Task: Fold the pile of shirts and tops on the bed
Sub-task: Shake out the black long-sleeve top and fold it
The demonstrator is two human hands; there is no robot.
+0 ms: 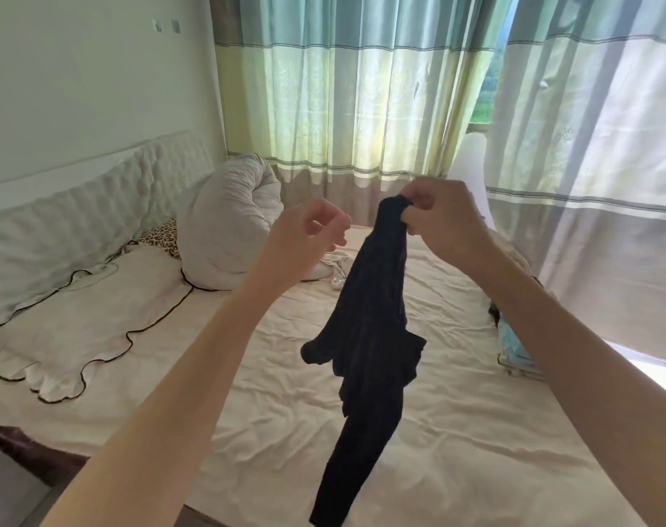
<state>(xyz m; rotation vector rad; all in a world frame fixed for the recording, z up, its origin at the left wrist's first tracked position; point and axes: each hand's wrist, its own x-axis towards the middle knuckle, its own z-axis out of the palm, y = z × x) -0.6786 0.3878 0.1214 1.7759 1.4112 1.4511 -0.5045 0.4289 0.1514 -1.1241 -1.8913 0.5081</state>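
Nearest the camera, the lower end of the black top (365,336) dangles in the air above the front of the bed (457,431), a narrow strip trailing down to the bottom of the view. It hangs limp and bunched, so it looks light, thin and thoroughly soft, with no stiffness to help; it will slump wherever it is not supported. Its long axis runs near vertical, top end up at the hand, tail leaning slightly left toward the camera. A rolled cuff or hem juts out on the left, midway down.

Up higher, the right hand (443,218) is pinching a gathered wad of the fabric at its upper end, fingers curled tight around it. The left hand (310,232) hovers just beside, fingers loosely curled and holding nothing, apart from the cloth. A sensible second hold, by my reckoning, is a shoulder seam or the opposite hem corner, to spread it flat.

Farther back, at the right edge, lie light blue clothes (516,346); beyond, a rolled white duvet (225,230) and striped curtains (354,89).
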